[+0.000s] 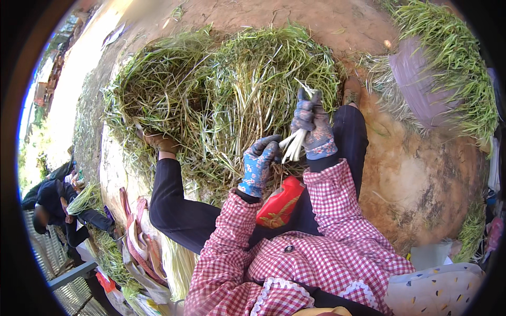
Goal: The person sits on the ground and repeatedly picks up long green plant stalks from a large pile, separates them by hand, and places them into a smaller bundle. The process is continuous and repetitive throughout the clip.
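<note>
My right hand [312, 122], in a blue floral work glove with grey palm and fingers, grips a small bunch of pale stalks [293, 147]. Their white ends stick out toward my left hand, while a few thin tips rise above the fist. My left hand [259, 164] wears a matching glove. Its curled fingers meet the nearest white stalk end; whether they pinch it is hidden. Beneath both hands spreads a large heap of long green plants [245, 91], with pale stems and brownish tangled parts. A red plastic packet or bag [280, 203] lies in my lap, below the hands.
My boots [162, 143] [352, 91] flank the heap. Right, a purple plastic-wrapped bundle of greens [421, 83] lies on bare earth [411, 170]. Cleaned pale stalks [178, 262] and sacks [138, 245] lie left of my body. Farther left, a person [59, 201] holds greens.
</note>
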`<state>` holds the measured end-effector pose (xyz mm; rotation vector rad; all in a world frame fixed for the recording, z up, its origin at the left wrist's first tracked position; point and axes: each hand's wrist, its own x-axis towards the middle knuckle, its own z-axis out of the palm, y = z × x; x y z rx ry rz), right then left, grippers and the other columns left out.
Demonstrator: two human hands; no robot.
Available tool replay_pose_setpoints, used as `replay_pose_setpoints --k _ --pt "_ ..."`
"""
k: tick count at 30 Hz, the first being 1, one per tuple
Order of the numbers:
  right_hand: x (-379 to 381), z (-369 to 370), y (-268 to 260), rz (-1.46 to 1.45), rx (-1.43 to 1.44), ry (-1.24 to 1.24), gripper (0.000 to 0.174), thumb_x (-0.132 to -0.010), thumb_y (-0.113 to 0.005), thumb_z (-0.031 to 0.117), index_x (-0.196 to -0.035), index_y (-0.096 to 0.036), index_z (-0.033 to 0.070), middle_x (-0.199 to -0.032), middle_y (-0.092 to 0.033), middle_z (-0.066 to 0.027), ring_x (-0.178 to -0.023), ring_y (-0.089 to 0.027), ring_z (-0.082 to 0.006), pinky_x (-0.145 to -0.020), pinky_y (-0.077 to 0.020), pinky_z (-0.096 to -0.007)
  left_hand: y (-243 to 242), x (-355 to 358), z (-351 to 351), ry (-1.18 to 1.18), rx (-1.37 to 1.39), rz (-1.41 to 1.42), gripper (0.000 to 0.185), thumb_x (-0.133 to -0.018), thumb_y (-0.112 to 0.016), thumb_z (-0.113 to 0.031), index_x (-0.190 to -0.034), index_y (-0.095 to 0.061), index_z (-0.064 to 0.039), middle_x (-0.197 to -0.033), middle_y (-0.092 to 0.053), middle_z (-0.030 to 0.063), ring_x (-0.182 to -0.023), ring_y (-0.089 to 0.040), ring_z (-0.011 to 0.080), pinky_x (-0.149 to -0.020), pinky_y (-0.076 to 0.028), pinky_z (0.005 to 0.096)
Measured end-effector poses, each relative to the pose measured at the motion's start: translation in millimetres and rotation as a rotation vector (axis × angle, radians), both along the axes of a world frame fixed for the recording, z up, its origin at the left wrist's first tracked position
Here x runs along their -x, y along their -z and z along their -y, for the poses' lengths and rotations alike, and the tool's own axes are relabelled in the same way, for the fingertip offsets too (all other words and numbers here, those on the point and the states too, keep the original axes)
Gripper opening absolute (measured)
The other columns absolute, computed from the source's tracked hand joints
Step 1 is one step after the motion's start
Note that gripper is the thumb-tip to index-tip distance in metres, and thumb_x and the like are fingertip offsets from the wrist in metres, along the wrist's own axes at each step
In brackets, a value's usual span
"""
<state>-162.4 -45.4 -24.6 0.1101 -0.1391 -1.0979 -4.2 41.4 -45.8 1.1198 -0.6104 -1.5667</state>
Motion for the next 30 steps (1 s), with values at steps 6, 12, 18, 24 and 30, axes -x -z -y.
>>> replay_pose_setpoints --k 6,12,18,24,30 --pt "28.7 2.3 -12.2 -0.060 0.016 -0.016 0.052 -0.089 -0.049 0.047 -0.123 -0.049 0.007 -0.062 -0.053 0.0015 -0.040 -0.038 -0.0090 -0.042 -0.0358 -0.0259 34.7 -52.1 28.5 -0.258 -0.082 0.231 0.020 -0.086 -0.059 -0.008 -0.105 -0.062 -0.002 -0.089 -0.064 0.0043 -0.073 -0.059 0.0104 -0.063 -0.048 0.0223" --pt "-18.7 -37.1 33.5 -0.251 -0.005 -0.299 0.056 -0.089 -0.045 0.050 -0.126 -0.045 0.007 -0.060 -0.053 0.0010 -0.037 -0.035 -0.0087 -0.039 -0.0312 -0.0233 29.0 -42.6 58.1 -0.156 0.087 0.191 0.019 -0.086 -0.059 -0.008 -0.103 -0.063 -0.002 -0.087 -0.065 0.0036 -0.068 -0.058 0.0097 -0.061 -0.047 0.0223" --pt "-32.2 -66.0 16.5 -0.075 0.074 -0.454 0.048 -0.091 -0.040 0.050 -0.122 -0.050 0.015 -0.051 -0.046 0.0068 -0.035 -0.030 -0.0066 -0.037 -0.0270 -0.0235 44.4 -80.6 47.1 -0.128 0.033 0.302 0.020 -0.086 -0.059 -0.010 -0.105 -0.062 -0.003 -0.086 -0.065 0.0031 -0.069 -0.057 0.0089 -0.060 -0.047 0.0219" --pt "59.5 -30.4 -121.3 -0.272 0.196 0.179 0.018 -0.094 -0.046 0.032 -0.097 -0.057 0.019 -0.050 -0.040 0.0079 -0.035 -0.029 -0.0028 -0.041 -0.0303 -0.0169 66.2 -131.6 55.0 -0.154 0.013 0.376 0.018 -0.087 -0.058 -0.013 -0.103 -0.063 -0.004 -0.075 -0.062 0.0006 -0.056 -0.053 0.0082 -0.050 -0.041 0.0214" --pt "127.7 -14.1 -161.3 -0.079 0.605 0.566 0.019 -0.085 -0.052 0.003 -0.102 -0.054 0.010 -0.069 -0.055 0.0054 -0.043 -0.040 -0.0045 -0.049 -0.0390 -0.0169 68.7 -109.9 96.2 -0.063 0.219 0.928 0.023 -0.083 -0.060 -0.013 -0.102 -0.063 0.000 -0.088 -0.066 0.0094 -0.079 -0.061 0.0183 -0.072 -0.048 0.0273"
